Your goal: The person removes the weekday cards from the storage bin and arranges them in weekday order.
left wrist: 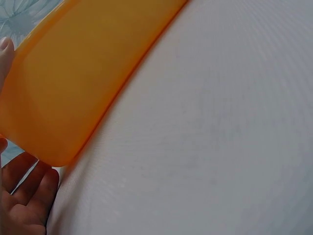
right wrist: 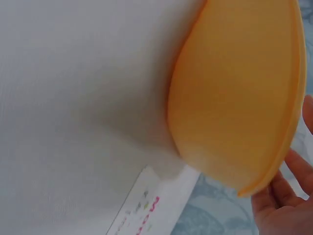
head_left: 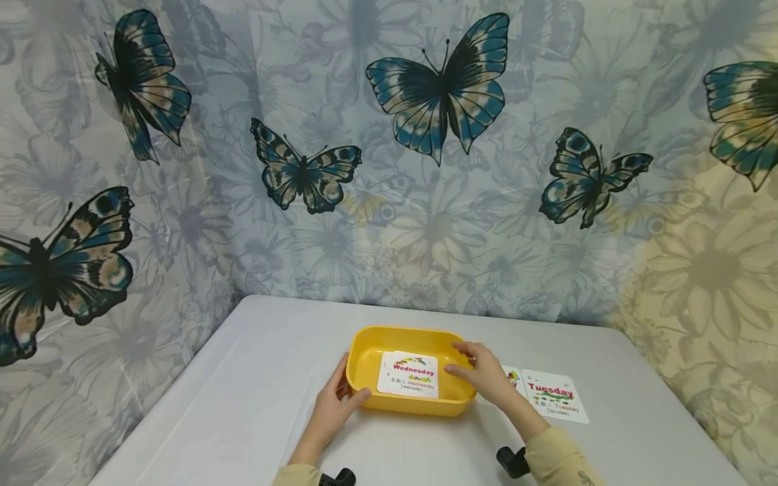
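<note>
A yellow plastic bin (head_left: pixel 413 406) stands on the table, with a white "Wednesday" card (head_left: pixel 408 375) lying inside it. My left hand (head_left: pixel 332 408) holds the bin's near left corner, its thumb at the rim and the fingers along the outer side. In the left wrist view, those fingers (left wrist: pixel 41 188) show beside the lower corner of the bin. Over the bin's right rim reaches my right hand (head_left: pixel 486 376), thumb and fingers apart above the inside. Fingers of this hand lie close to the rim in the right wrist view, with nothing seen between them.
Right of the bin lies a "Tuesday" card (head_left: pixel 554 396). Another card (head_left: pixel 514 379) beside it is partly hidden by the right arm. The white table (head_left: pixel 243 378) meets a butterfly-patterned cloth (head_left: pixel 437 250) at its back and sides.
</note>
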### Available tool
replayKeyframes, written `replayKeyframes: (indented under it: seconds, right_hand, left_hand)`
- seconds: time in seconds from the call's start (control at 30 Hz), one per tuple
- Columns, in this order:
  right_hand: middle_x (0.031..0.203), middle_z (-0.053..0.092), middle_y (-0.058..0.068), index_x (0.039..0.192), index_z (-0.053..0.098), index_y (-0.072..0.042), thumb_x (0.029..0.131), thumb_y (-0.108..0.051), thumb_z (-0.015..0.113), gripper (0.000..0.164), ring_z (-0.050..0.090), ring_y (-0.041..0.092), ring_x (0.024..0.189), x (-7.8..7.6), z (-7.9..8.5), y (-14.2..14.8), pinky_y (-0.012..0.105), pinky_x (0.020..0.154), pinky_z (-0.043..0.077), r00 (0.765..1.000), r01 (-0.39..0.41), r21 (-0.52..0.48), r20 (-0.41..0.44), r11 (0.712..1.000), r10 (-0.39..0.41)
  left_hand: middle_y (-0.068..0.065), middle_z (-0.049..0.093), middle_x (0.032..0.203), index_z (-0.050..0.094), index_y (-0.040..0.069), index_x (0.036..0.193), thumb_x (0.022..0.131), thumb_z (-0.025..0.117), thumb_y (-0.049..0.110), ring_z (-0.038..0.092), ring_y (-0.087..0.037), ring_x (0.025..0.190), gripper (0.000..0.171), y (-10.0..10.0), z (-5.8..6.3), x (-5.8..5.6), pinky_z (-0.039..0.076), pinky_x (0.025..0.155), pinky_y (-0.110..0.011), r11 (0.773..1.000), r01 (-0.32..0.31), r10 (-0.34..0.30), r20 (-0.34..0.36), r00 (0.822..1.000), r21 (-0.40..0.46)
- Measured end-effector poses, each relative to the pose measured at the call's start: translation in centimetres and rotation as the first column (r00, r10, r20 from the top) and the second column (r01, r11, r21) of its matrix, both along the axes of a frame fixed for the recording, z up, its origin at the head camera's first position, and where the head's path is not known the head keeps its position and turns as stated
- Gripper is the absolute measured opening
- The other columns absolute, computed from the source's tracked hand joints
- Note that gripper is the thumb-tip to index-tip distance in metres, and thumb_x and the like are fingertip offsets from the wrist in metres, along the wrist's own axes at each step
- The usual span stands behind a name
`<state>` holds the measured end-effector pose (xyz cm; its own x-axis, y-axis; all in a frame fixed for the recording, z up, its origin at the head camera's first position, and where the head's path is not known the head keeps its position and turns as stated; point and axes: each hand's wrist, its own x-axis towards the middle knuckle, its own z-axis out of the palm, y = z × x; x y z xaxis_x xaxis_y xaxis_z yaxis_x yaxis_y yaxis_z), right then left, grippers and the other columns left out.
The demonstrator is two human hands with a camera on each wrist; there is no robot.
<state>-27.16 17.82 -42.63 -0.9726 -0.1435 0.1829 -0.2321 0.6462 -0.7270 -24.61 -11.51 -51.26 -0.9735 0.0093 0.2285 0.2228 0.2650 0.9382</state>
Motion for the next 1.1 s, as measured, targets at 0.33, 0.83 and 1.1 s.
replayKeyframes:
  seconds: [0.33,0.83,1.1]
  right_hand:
    - [0.119,0.057,0.015,0.121,0.058,0.003,0.077,-0.019,0.076,0.053,0.048,0.034,0.111,-0.3,0.2,-3.0,0.047,0.093,0.043,0.998,-0.042,0.004,-0.044,0.999,0.042]
    - [0.124,0.052,0.019,0.129,0.051,0.002,0.076,-0.033,0.077,0.068,0.046,0.037,0.113,-1.2,-1.1,-4.5,0.049,0.093,0.042,0.993,-0.011,-0.137,0.112,0.990,0.026]
    - [0.130,0.046,0.023,0.133,0.044,0.004,0.074,-0.024,0.079,0.075,0.041,0.041,0.118,-1.5,-1.5,-4.8,0.053,0.097,0.037,0.979,-0.041,-0.115,0.196,0.993,0.063]
  left_hand:
    - [-0.020,0.040,0.138,0.023,0.009,0.147,0.083,0.070,0.026,0.042,-0.034,0.123,0.081,0.1,2.7,1.5,0.036,0.100,-0.047,0.999,0.044,-0.044,-0.003,0.999,0.032]
    - [-0.012,0.045,0.137,0.024,0.015,0.148,0.083,0.070,0.031,0.046,-0.026,0.120,0.082,-0.1,0.6,0.3,0.040,0.099,-0.039,1.000,0.019,-0.019,0.001,1.000,0.008]
    - [-0.010,0.047,0.135,0.026,0.014,0.148,0.083,0.070,0.031,0.048,-0.024,0.118,0.080,-0.1,0.0,-0.1,0.042,0.097,-0.039,1.000,0.005,-0.005,-0.031,1.000,-0.016]
